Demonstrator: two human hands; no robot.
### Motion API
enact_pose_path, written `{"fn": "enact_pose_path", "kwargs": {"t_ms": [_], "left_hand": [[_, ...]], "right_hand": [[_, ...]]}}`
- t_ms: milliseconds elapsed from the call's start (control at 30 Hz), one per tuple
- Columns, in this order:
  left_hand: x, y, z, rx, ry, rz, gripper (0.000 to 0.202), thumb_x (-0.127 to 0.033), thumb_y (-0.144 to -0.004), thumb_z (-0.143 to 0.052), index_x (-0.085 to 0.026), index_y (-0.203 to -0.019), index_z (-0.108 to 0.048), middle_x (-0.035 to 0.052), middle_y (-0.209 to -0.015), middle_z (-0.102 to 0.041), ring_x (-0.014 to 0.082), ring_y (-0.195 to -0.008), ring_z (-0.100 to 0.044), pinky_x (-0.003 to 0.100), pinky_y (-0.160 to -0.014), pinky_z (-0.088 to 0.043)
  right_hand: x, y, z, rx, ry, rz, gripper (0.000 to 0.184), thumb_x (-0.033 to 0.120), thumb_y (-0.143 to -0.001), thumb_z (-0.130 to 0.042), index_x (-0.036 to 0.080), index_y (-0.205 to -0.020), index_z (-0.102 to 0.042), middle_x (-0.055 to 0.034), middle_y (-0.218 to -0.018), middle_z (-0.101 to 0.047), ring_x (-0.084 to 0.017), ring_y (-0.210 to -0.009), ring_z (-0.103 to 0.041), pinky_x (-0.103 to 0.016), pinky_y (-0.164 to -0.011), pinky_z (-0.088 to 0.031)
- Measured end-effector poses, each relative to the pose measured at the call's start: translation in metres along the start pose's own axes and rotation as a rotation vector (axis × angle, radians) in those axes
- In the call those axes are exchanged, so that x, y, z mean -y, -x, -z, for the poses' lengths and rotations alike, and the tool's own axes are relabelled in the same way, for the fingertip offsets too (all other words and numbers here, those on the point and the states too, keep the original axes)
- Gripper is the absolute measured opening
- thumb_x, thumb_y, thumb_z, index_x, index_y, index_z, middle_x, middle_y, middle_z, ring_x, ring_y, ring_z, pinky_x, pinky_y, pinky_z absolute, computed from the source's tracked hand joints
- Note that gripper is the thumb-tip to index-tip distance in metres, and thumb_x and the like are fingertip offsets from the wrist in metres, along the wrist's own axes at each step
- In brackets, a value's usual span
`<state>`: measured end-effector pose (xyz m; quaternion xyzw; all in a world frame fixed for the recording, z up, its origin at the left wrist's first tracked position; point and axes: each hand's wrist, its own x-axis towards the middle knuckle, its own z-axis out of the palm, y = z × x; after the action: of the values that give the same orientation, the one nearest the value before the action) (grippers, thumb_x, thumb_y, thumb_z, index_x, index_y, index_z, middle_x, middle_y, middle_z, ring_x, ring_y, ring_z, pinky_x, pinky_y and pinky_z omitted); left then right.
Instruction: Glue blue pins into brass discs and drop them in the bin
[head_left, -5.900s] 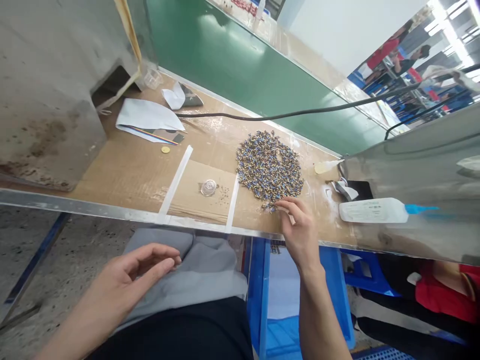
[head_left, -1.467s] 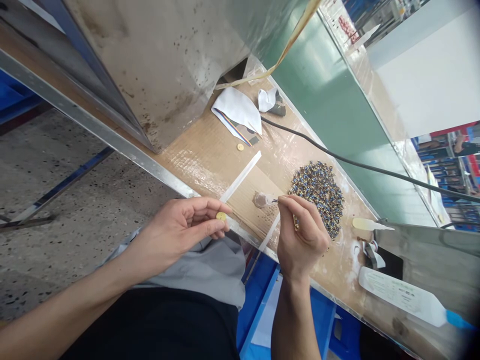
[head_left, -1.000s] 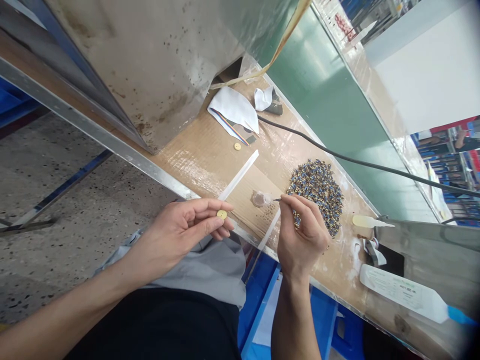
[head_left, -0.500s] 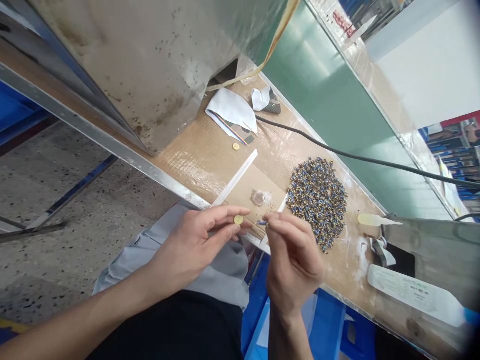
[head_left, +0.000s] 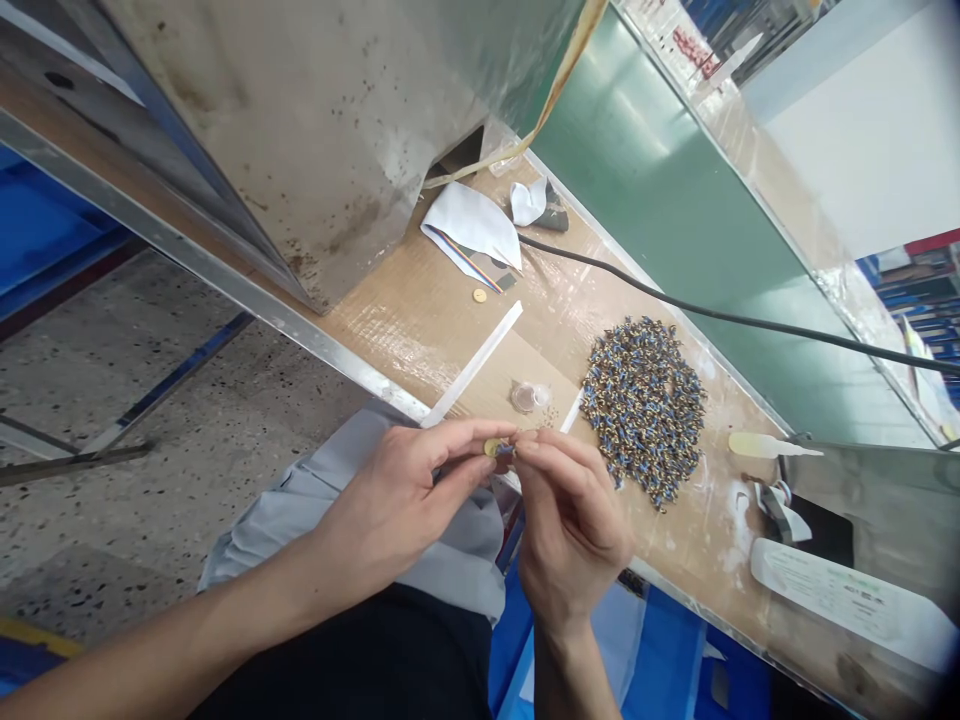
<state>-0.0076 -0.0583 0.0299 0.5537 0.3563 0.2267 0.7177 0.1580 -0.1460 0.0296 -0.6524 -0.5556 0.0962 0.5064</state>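
Observation:
My left hand (head_left: 405, 490) pinches a small round yellow disc (head_left: 491, 447) between thumb and fingers. Against the disc's right side, my right hand (head_left: 570, 500) is closed on a tiny blue piece (head_left: 505, 450), mostly hidden by the fingertips. The two hands meet just above the table's front edge. Beyond them, a small clear round dish (head_left: 528, 397) sits on the board with tiny grains beside it. To the right spreads a large pile of small blue and brass-coloured parts (head_left: 641, 405).
Another yellow disc (head_left: 479, 296) lies near a white cloth (head_left: 472, 225). A black cable (head_left: 675, 298) crosses the back. At right are a yellowish dropper bottle (head_left: 761, 445) and a white bottle (head_left: 847, 597). A metal panel (head_left: 300, 130) stands at left, and blue bins (head_left: 660, 650) sit below the table.
My right hand has moved left, bringing the blue piece up to the yellow disc. The gap between the hands has closed. The view has shifted slightly.

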Motion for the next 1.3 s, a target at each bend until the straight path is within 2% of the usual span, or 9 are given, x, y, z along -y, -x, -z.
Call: {"fn": "enact_pose_path", "kwargs": {"t_ms": [267,400,700,800,967,1033,1133,1200,1300], "left_hand": [[-0.002,0.003,0.0,0.011,-0.005,-0.021,0.036,-0.03,-0.117,-0.069,-0.031,-0.152,-0.081,-0.0011,-0.141,-0.087,0.0177,-0.123,-0.085,0.024,-0.104,-0.066],[-0.003,0.005,-0.001,-0.012,-0.17,-0.076,0.036,-0.028,-0.118,-0.065,-0.03,-0.151,-0.079,-0.0022,-0.142,-0.087,0.0192,-0.128,-0.084,0.028,-0.106,-0.064],[-0.006,0.01,-0.003,-0.022,-0.401,-0.134,0.036,-0.029,-0.123,-0.054,-0.032,-0.152,-0.074,-0.0016,-0.13,-0.09,0.0222,-0.109,-0.087,0.033,-0.089,-0.061],[-0.008,0.011,-0.003,-0.014,-0.415,-0.104,0.036,-0.032,-0.123,-0.053,-0.031,-0.153,-0.074,-0.001,-0.125,-0.09,0.0239,-0.108,-0.086,0.034,-0.087,-0.061],[-0.012,0.011,-0.001,-0.003,-0.376,-0.048,0.035,-0.034,-0.123,-0.054,-0.034,-0.151,-0.075,-0.0019,-0.139,-0.086,0.024,-0.126,-0.082,0.037,-0.101,-0.06],[-0.013,0.011,-0.001,0.001,-0.334,-0.05,0.033,-0.03,-0.122,-0.054,-0.034,-0.143,-0.079,-0.0019,-0.136,-0.087,0.0214,-0.121,-0.083,0.035,-0.099,-0.06],[-0.015,0.011,-0.001,0.006,-0.26,-0.061,0.031,-0.022,-0.117,-0.057,-0.031,-0.134,-0.082,-0.0029,-0.119,-0.09,0.0176,-0.104,-0.085,0.03,-0.084,-0.061],[-0.014,0.011,-0.002,-0.003,-0.229,-0.06,0.029,-0.02,-0.114,-0.06,-0.029,-0.131,-0.081,-0.0035,-0.113,-0.09,0.0171,-0.103,-0.085,0.027,-0.075,-0.06],[-0.012,0.012,-0.005,-0.015,-0.237,-0.077,0.029,-0.019,-0.112,-0.061,-0.03,-0.13,-0.081,-0.0056,-0.116,-0.09,0.0156,-0.105,-0.086,0.021,-0.066,-0.06]], "right_hand": [[0.0,0.0,0.001,-0.005,0.049,0.061,0.033,0.0,-0.103,-0.08,0.027,-0.122,-0.087,-0.0022,-0.121,-0.084,-0.016,-0.108,-0.083,-0.03,-0.095,-0.071],[0.0,0.002,0.002,0.001,0.108,0.156,0.038,-0.002,-0.103,-0.079,0.028,-0.126,-0.087,-0.0036,-0.121,-0.085,-0.02,-0.107,-0.084,-0.035,-0.094,-0.073],[-0.001,0.008,0.001,0.0,0.142,0.275,0.042,-0.005,-0.102,-0.076,0.023,-0.133,-0.086,-0.0074,-0.126,-0.085,-0.023,-0.111,-0.084,-0.039,-0.095,-0.072],[-0.002,0.009,0.001,0.012,0.145,0.286,0.042,-0.007,-0.101,-0.076,0.02,-0.132,-0.086,-0.0088,-0.126,-0.085,-0.023,-0.111,-0.084,-0.039,-0.095,-0.072],[-0.002,0.012,0.002,0.019,0.164,0.309,0.044,-0.007,-0.099,-0.079,0.02,-0.134,-0.086,-0.0086,-0.126,-0.085,-0.024,-0.111,-0.085,-0.04,-0.094,-0.073],[-0.002,0.014,0.002,0.01,0.172,0.335,0.045,-0.007,-0.098,-0.08,0.02,-0.135,-0.086,-0.009,-0.128,-0.085,-0.025,-0.111,-0.085,-0.04,-0.094,-0.073],[-0.003,0.018,0.004,0.015,0.151,0.358,0.047,-0.006,-0.097,-0.082,0.02,-0.136,-0.085,-0.0095,-0.13,-0.085,-0.025,-0.112,-0.085,-0.041,-0.095,-0.074],[-0.003,0.021,0.007,0.013,0.082,0.304,0.048,-0.003,-0.099,-0.082,0.022,-0.14,-0.083,-0.0093,-0.13,-0.085,-0.026,-0.114,-0.085,-0.043,-0.097,-0.074],[-0.002,0.022,0.011,-0.012,-0.025,0.067,0.038,0.006,-0.105,-0.078,0.025,-0.137,-0.082,-0.0067,-0.12,-0.086,-0.024,-0.111,-0.084,-0.04,-0.094,-0.074]]}}
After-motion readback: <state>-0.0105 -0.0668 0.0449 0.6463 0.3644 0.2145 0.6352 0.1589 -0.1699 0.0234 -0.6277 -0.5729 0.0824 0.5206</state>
